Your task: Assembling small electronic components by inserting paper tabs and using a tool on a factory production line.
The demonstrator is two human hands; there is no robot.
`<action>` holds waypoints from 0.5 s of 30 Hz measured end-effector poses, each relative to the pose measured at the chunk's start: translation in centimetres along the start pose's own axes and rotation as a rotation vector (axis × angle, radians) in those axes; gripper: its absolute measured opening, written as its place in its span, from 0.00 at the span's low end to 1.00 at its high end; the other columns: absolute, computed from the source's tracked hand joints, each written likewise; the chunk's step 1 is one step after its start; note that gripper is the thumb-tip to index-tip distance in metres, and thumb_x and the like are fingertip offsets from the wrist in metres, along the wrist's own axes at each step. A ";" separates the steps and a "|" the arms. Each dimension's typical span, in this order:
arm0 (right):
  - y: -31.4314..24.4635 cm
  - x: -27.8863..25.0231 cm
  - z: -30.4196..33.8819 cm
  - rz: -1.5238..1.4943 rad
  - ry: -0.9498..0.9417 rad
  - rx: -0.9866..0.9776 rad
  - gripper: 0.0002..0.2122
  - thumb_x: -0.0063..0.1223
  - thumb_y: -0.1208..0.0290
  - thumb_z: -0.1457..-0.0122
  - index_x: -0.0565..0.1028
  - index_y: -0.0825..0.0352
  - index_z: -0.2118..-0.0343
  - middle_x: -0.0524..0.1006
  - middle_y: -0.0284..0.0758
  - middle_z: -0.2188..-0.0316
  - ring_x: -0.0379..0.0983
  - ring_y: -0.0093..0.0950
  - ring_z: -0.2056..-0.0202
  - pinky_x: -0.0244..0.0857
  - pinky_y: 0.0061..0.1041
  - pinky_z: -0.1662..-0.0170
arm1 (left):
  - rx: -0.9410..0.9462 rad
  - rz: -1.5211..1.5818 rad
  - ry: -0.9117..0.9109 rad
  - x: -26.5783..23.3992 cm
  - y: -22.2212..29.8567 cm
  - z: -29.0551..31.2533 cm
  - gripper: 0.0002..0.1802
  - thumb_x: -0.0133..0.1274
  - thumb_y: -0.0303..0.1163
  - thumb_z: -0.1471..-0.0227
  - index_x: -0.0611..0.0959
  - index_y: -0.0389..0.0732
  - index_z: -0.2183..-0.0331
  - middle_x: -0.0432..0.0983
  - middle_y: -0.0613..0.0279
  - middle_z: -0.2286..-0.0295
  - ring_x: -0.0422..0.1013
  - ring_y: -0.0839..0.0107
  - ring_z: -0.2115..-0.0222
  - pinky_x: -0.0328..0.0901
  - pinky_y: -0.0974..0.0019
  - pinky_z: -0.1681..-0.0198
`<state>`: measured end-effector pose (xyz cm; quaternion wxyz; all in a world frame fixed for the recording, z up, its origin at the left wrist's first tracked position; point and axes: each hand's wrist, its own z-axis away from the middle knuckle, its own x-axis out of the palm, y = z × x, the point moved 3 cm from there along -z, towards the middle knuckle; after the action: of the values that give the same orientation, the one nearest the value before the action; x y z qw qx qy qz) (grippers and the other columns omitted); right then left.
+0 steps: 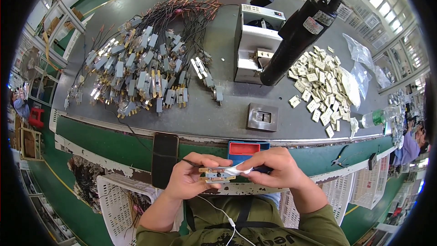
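Note:
In front of my body, my left hand (187, 178) grips a small grey electrical part with brass prongs (215, 176), its fingers above and below it. A black wire runs from behind that hand. My right hand (278, 168) pinches a crumpled white soft piece (237, 170), which lies against the right end of the part. Something dark shows under the right fingers, but its kind is hidden. Similar grey parts with black leads (145, 64) lie heaped on the left of the table.
A metal block with a slot (262, 117) sits near the table edge, before a grey machine (259, 41) and a slanted black cylinder (296, 41). Cream rectangular pieces (321, 84) are piled right. A phone (165, 157), blue-red tray (246, 148) and pliers (338, 156) lie closer.

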<state>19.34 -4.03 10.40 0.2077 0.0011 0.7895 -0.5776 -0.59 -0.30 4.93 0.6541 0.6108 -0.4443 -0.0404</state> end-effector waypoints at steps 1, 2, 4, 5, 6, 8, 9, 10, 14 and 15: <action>0.2 0.0 0.1 -0.037 0.028 0.041 0.10 0.59 0.79 0.53 0.77 0.67 0.65 0.79 0.35 0.74 0.76 0.27 0.76 0.68 0.22 0.73 | 0.001 -0.001 0.001 0.0 0.1 0.0 0.27 0.65 0.18 0.65 0.70 0.38 0.62 0.72 0.40 0.59 0.70 0.53 0.55 0.70 0.55 0.54; 0.2 0.1 0.1 -0.038 0.027 0.039 0.10 0.59 0.79 0.53 0.77 0.67 0.65 0.79 0.35 0.74 0.76 0.27 0.76 0.68 0.22 0.73 | 0.001 -0.012 -0.006 0.0 0.2 -0.1 0.27 0.65 0.18 0.65 0.70 0.38 0.62 0.72 0.40 0.59 0.70 0.53 0.55 0.70 0.55 0.55; 0.0 0.3 0.0 -0.046 0.044 0.019 0.08 0.58 0.80 0.54 0.78 0.68 0.68 0.79 0.35 0.77 0.76 0.25 0.77 0.66 0.21 0.74 | 0.002 -0.022 -0.014 0.1 0.2 0.0 0.27 0.65 0.18 0.65 0.70 0.38 0.62 0.72 0.40 0.59 0.70 0.53 0.55 0.70 0.55 0.55; -0.1 0.3 0.0 -0.045 0.043 0.018 0.08 0.58 0.80 0.54 0.78 0.68 0.68 0.79 0.35 0.77 0.76 0.25 0.77 0.66 0.21 0.74 | 0.001 -0.020 -0.007 0.2 0.2 0.0 0.27 0.65 0.18 0.65 0.70 0.38 0.62 0.72 0.40 0.60 0.70 0.54 0.55 0.70 0.55 0.55; -0.1 0.2 0.0 -0.048 0.044 0.023 0.08 0.59 0.80 0.54 0.78 0.68 0.68 0.79 0.35 0.77 0.76 0.26 0.77 0.66 0.20 0.74 | 0.001 -0.019 0.000 0.2 0.2 0.1 0.27 0.65 0.18 0.65 0.70 0.38 0.62 0.72 0.39 0.60 0.70 0.54 0.55 0.70 0.56 0.55; 0.0 0.3 0.1 -0.050 0.045 0.027 0.08 0.59 0.80 0.54 0.78 0.68 0.68 0.78 0.35 0.77 0.76 0.26 0.77 0.66 0.20 0.74 | 0.004 -0.021 0.001 0.3 0.3 0.1 0.27 0.65 0.18 0.65 0.70 0.38 0.62 0.72 0.39 0.60 0.70 0.54 0.55 0.70 0.55 0.55; 0.0 0.3 0.1 -0.054 0.059 0.034 0.08 0.59 0.80 0.54 0.78 0.68 0.68 0.78 0.35 0.78 0.76 0.25 0.78 0.66 0.20 0.75 | 0.007 -0.023 0.003 0.3 0.4 0.1 0.27 0.65 0.18 0.65 0.70 0.38 0.62 0.72 0.39 0.60 0.70 0.54 0.55 0.70 0.55 0.55; 0.1 0.3 0.2 -0.058 0.072 0.042 0.08 0.59 0.80 0.54 0.78 0.68 0.68 0.78 0.35 0.78 0.76 0.25 0.78 0.65 0.20 0.75 | 0.008 -0.023 0.002 0.3 0.3 0.1 0.27 0.65 0.18 0.65 0.70 0.38 0.62 0.72 0.39 0.60 0.70 0.54 0.55 0.70 0.55 0.55; -0.3 0.2 0.0 -0.032 0.043 0.005 0.08 0.58 0.80 0.53 0.78 0.68 0.68 0.78 0.35 0.78 0.76 0.26 0.78 0.66 0.20 0.75 | 0.013 -0.004 -0.009 0.2 0.3 0.1 0.27 0.65 0.18 0.65 0.70 0.38 0.62 0.72 0.39 0.60 0.70 0.53 0.55 0.70 0.55 0.54; -0.2 0.2 0.1 -0.035 0.056 0.020 0.08 0.58 0.80 0.53 0.78 0.68 0.68 0.78 0.35 0.78 0.76 0.25 0.78 0.66 0.20 0.75 | 0.022 -0.010 -0.008 0.3 0.3 0.1 0.27 0.65 0.18 0.65 0.70 0.38 0.62 0.72 0.39 0.60 0.70 0.53 0.55 0.70 0.55 0.54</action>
<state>19.15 -4.24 10.52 0.1753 0.0055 0.7890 -0.5889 -0.65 -0.45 5.31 0.6452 0.6202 -0.4443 -0.0414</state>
